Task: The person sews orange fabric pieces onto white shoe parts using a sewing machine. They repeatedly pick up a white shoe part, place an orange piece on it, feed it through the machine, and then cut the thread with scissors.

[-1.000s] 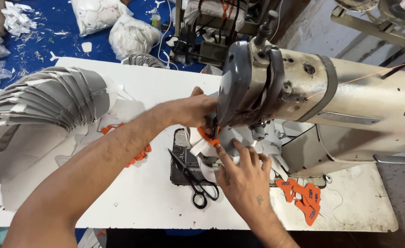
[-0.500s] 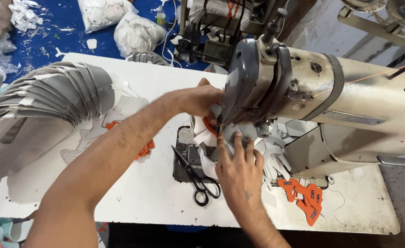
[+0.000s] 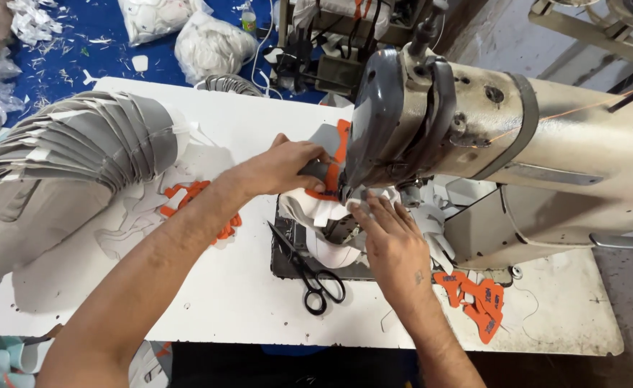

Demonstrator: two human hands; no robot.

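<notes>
My left hand [image 3: 285, 166] grips a grey and orange fabric piece [image 3: 333, 154] at the left side of the sewing machine head [image 3: 431, 122]. Beside it, my right hand [image 3: 394, 241] lies flat with fingers spread, pressing white fabric [image 3: 324, 215] down just in front of the needle area. The needle itself is hidden behind the machine head. Black scissors [image 3: 315, 276] rest on the machine bed, close to my right wrist.
A fanned stack of grey cut pieces [image 3: 94, 144] covers the table's left side. Orange cut pieces lie at mid-left [image 3: 194, 201] and at the front right [image 3: 478, 298]. The white table [image 3: 223, 316] ends near me. Bags of white scraps [image 3: 212, 43] sit on the blue floor beyond.
My left hand has shifted the grey and orange piece further under the machine head. My right hand slid forward and flattened onto the white fabric.
</notes>
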